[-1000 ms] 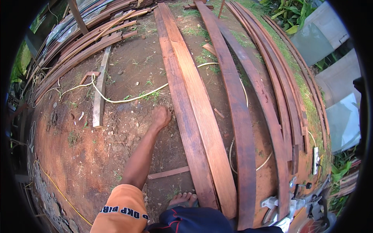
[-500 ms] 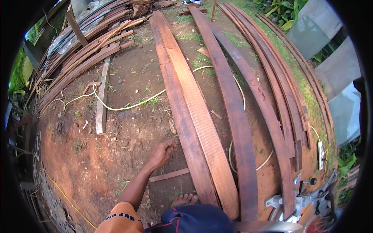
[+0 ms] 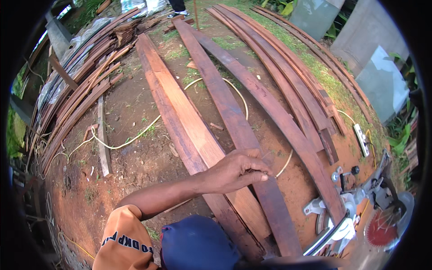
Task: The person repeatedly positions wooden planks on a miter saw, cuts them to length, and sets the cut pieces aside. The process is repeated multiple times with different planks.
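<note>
My left hand (image 3: 234, 172) reaches across from the lower left, its bare forearm coming out of an orange sleeve. The fingers are curled, with thumb and forefinger close together; what they hold, if anything, I cannot make out. It hovers over a dark brown plank (image 3: 216, 94) and a lighter, orange-brown plank (image 3: 180, 102), both lying lengthwise. Contact with the wood cannot be told. To the right, another long plank (image 3: 270, 108) runs down to a mitre saw (image 3: 380, 225) with a red disc. A shiny, straight-edged strip (image 3: 327, 237) shows low on the right. My right hand is not in view.
Stacked timber strips (image 3: 85, 90) lie at the far left. More planks (image 3: 288, 76) curve along the right. A pale cable (image 3: 135, 143) winds over the soil, passing the planks. A white power strip (image 3: 361, 139) lies near the saw. At the far edge, someone's leg (image 3: 177, 6) shows.
My left hand has swung right, from over the bare soil to above the planks. The view has shifted rightward, showing more of the saw. The shiny strip has changed angle.
</note>
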